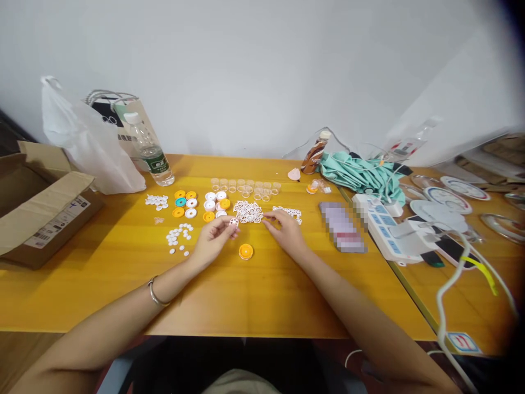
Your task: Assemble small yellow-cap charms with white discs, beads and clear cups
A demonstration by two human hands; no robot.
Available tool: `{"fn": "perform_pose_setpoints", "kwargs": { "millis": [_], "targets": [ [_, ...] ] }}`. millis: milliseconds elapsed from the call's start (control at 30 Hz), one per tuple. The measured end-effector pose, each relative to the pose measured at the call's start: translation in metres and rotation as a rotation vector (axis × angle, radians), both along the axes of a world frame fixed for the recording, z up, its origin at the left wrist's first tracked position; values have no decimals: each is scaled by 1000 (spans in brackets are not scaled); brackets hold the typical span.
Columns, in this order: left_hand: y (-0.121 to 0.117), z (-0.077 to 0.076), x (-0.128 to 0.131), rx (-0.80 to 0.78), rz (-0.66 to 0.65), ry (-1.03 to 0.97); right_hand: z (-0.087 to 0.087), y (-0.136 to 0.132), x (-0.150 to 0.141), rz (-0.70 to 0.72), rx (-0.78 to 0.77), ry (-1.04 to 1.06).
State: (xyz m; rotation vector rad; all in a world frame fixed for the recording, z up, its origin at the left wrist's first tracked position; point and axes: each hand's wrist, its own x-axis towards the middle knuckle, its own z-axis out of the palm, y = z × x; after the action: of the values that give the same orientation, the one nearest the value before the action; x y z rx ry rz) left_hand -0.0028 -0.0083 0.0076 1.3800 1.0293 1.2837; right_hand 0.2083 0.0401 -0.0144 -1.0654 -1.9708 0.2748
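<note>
My left hand (215,236) pinches a small white round part (233,222) above the yellow table (123,273). My right hand (287,230) rests on the table with its fingertips closed at the edge of a pile of white lattice wheels (248,212). An orange round cap (245,251) lies between the two hands. Behind the left hand sit orange, white and teal caps (191,205) and two patches of small white discs (179,239).
A row of clear plastic cups (246,187) stands behind the piles. An open cardboard box (36,202), a white bag (82,142) and a water bottle (151,150) are at the left. A phone (342,227), a power strip (385,232), cables and green cloth (361,172) lie at the right.
</note>
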Motion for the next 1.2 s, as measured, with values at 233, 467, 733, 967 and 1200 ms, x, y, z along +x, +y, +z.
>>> {"fn": "perform_pose_setpoints", "kwargs": {
  "millis": [233, 467, 733, 967, 1200],
  "targets": [
    [9, -6, -6, 83, 17, 133, -16, 19, -14, -64, -102, -86],
    [7, -8, -5, 94, -14, 123, -20, 17, -15, -71, -113, 6],
    [10, -4, -7, 2, -104, -29, -18, 4, -11, -65, -205, 210],
    [7, -3, -7, 1, -246, 53, -1, -31, -28, 143, -427, 557],
    [-4, -6, -2, 6, -313, 94, 5, -48, -26, 251, -110, 336]
  ]
}}
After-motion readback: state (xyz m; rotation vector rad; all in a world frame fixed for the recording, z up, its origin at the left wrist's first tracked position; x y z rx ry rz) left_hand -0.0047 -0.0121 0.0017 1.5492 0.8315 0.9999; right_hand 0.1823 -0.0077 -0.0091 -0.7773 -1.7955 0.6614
